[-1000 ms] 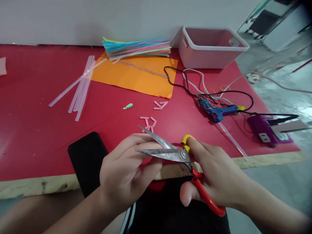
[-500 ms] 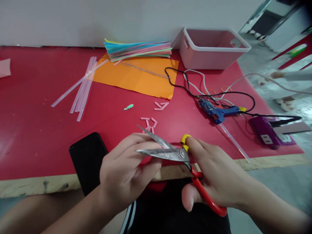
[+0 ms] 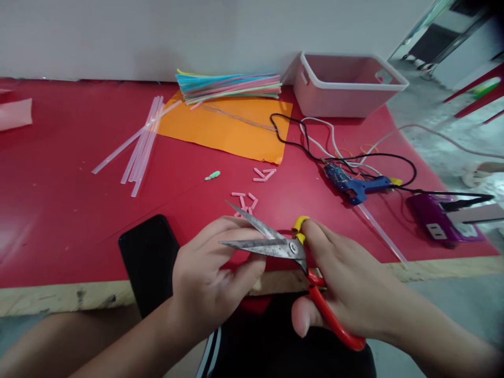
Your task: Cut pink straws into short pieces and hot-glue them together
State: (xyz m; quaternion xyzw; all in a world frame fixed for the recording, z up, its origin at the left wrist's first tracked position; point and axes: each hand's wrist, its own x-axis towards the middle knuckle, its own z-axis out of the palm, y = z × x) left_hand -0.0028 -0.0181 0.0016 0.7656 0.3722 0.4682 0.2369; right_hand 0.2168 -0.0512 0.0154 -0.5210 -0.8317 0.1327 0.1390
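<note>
My right hand (image 3: 346,278) grips the red-handled scissors (image 3: 271,245), one handle wrapped with yellow near the pivot. Their blades are spread apart and point left, across the fingertips of my left hand (image 3: 214,273). That hand is closed, its fingers bent toward the thumb; whatever they pinch is hidden or too small to make out. Just past the blade tips lie several short pink cut pieces (image 3: 254,202), with another small group of pink pieces (image 3: 264,175) farther back. A black phone (image 3: 147,262) lies left of my left hand, over the table's front edge.
Glue sticks (image 3: 144,142) lie at the left. Behind are an orange sheet (image 3: 236,131) and a bundle of coloured pipe cleaners (image 3: 228,86). A pink bin (image 3: 334,100), a blue glue gun (image 3: 354,186) with trailing cords and a purple power strip (image 3: 437,218) stand right. A green-ended wire (image 3: 212,176) lies mid-table.
The view has shifted slightly, so the table things appear a little farther right and lower. My left hand sits slightly more to the right in view. The scissors stay spread in my right hand.
</note>
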